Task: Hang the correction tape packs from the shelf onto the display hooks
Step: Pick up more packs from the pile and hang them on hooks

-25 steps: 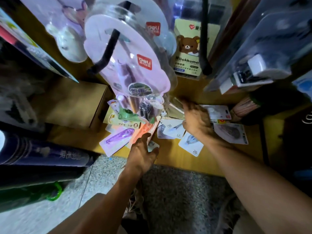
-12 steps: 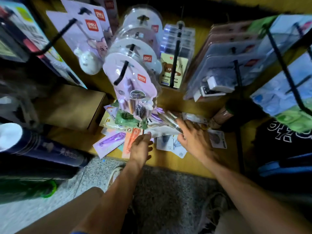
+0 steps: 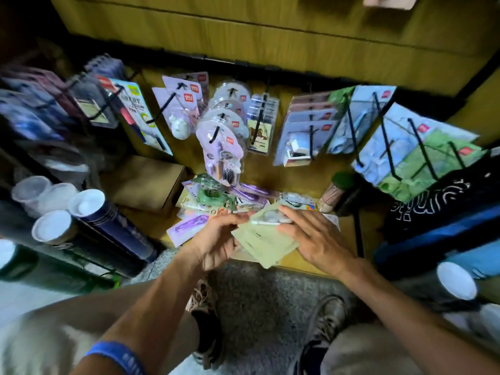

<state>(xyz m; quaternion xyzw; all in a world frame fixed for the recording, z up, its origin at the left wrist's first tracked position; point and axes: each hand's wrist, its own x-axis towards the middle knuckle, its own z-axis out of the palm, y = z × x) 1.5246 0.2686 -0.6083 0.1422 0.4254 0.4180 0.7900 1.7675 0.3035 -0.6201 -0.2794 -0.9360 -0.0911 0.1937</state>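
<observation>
Together, hands point(image 3: 266, 240) around pale-green packs point(image 3: 266, 246)

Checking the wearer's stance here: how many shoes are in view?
2. One shoe is on the grey floor beside the left forearm, partly covered by it. The other shoe is under the right forearm, beside the pale trouser leg.

Single view, head-mounted wide-angle, pitched steeply down and forward from above a low wooden shelf point(image 3: 311, 262). Close range: both forearms enter from the bottom edge, hands meet just below frame centre. Hook display point(image 3: 230, 123) runs across the middle band, wood panel point(image 3: 270, 31) fills the top. Knees and shoes point(image 3: 328, 318) along the bottom. Strong barrel distortion; edges smeared, left side worst. No second view to overlap.
</observation>
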